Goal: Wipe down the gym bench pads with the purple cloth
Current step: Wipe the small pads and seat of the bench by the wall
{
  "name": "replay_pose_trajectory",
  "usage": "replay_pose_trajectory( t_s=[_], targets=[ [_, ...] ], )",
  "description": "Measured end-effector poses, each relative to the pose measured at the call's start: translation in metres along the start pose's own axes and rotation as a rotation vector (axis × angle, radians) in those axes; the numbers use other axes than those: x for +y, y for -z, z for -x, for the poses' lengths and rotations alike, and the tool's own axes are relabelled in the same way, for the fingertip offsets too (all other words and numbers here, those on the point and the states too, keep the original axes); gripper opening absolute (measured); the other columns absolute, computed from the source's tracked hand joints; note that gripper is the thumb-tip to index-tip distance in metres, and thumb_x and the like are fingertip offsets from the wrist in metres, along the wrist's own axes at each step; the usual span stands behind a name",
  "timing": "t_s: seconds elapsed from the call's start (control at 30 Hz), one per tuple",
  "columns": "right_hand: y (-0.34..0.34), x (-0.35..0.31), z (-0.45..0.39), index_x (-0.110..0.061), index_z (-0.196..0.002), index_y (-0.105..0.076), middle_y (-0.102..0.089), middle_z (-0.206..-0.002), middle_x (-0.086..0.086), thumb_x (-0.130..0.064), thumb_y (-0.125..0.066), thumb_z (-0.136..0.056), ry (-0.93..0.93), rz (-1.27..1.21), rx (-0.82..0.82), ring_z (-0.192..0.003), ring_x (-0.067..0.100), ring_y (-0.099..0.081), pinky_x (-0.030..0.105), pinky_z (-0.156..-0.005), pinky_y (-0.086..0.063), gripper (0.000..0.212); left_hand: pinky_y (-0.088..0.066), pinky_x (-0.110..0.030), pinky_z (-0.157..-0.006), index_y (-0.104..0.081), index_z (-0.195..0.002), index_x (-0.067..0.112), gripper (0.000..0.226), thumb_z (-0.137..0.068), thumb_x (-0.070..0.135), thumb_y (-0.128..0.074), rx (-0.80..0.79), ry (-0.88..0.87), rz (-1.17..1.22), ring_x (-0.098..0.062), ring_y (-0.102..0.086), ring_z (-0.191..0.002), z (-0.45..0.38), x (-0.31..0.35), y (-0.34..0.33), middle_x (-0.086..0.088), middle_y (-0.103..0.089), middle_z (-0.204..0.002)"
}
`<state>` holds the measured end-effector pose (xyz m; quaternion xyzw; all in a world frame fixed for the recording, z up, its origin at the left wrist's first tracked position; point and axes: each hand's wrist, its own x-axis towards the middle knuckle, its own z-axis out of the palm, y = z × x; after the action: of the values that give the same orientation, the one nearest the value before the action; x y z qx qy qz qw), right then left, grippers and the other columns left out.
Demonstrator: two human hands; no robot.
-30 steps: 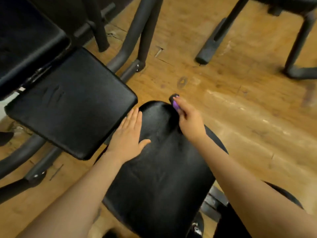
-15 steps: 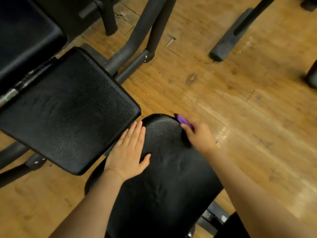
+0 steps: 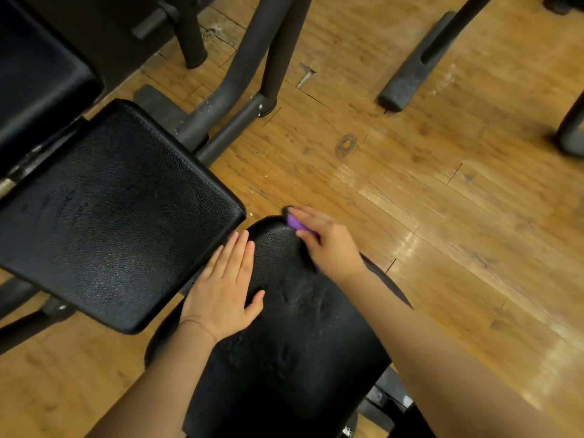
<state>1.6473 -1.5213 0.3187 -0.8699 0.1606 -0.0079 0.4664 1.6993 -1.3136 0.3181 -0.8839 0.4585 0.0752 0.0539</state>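
Note:
A black rounded bench pad [image 3: 290,349] runs from the bottom middle up to the centre of the head view. My left hand [image 3: 226,286] rests flat on its upper left side, fingers straight. My right hand [image 3: 328,243] grips the purple cloth [image 3: 295,223] and presses it against the pad's far right edge; only a small purple patch shows under the fingers. A second, square black pad [image 3: 110,222] sits just to the left, its corner close to my left fingertips.
Black steel frame tubes [image 3: 249,58] rise at the top middle over a worn wooden floor [image 3: 442,216]. A padded bar end [image 3: 407,77] lies at the upper right. Another dark pad [image 3: 34,77] fills the upper left corner.
The view has shifted nearer to the pads. My right hand with the cloth has stayed at the rounded pad's far tip, sliding slightly along the right edge. My left hand keeps its place.

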Motion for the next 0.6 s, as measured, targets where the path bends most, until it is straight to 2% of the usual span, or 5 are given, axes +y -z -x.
replay_pose_trajectory(
  t_s=[0.13,0.23,0.37,0.47,0.6],
  targets=[
    [0.034,0.053,0.053,-0.017,-0.128,-0.055,-0.052,-0.126,-0.011,-0.010,-0.054,-0.092,-0.256,-0.091,0.030,-0.124,0.015,-0.047,0.012,-0.098,-0.027,0.037,-0.014,-0.039,-0.114,-0.020,-0.142,-0.005,0.079,-0.082,0.044,-0.037,0.014,-0.004,0.003,-0.033,-0.025,-0.138,0.000,-0.001,-0.002,-0.026,-0.030,-0.148],
    [0.040,0.059,0.064,-0.018,-0.129,-0.054,-0.054,-0.128,-0.008,-0.016,-0.047,-0.096,-0.340,-0.136,0.002,-0.122,0.016,-0.048,0.020,-0.099,-0.032,0.034,-0.019,-0.042,-0.112,-0.022,-0.141,-0.006,0.078,-0.082,0.043,-0.037,0.027,-0.006,0.000,-0.034,-0.026,-0.137,0.000,0.000,-0.004,-0.027,-0.031,-0.147],
    [0.022,0.025,0.025,-0.015,-0.130,-0.053,-0.058,-0.125,-0.001,-0.019,-0.043,-0.098,-0.198,-0.100,-0.014,-0.113,0.022,-0.055,0.006,-0.088,-0.032,0.034,-0.019,-0.043,-0.113,-0.024,-0.140,-0.006,0.077,-0.082,0.042,-0.038,0.040,-0.010,-0.014,-0.036,-0.026,-0.137,0.001,0.001,-0.005,-0.028,-0.032,-0.147],
    [0.006,0.008,0.002,-0.011,-0.132,-0.050,-0.047,-0.139,0.005,-0.011,-0.050,-0.094,-0.060,-0.073,-0.061,-0.130,0.015,-0.039,0.011,-0.105,-0.019,0.038,-0.013,-0.042,-0.114,-0.025,-0.140,-0.006,0.075,-0.082,0.040,-0.037,0.053,-0.043,-0.051,-0.036,-0.025,-0.138,0.001,0.001,-0.004,-0.028,-0.031,-0.147],
    [0.018,0.034,0.036,-0.016,-0.134,-0.048,-0.042,-0.138,-0.007,-0.009,-0.055,-0.091,-0.111,-0.090,0.010,-0.127,0.002,-0.031,0.004,-0.105,-0.014,0.045,-0.020,-0.047,-0.111,-0.026,-0.141,-0.003,0.071,-0.084,0.037,-0.035,0.040,-0.083,-0.062,-0.036,-0.026,-0.137,0.001,0.002,-0.003,-0.026,-0.027,-0.148]
  ],
)
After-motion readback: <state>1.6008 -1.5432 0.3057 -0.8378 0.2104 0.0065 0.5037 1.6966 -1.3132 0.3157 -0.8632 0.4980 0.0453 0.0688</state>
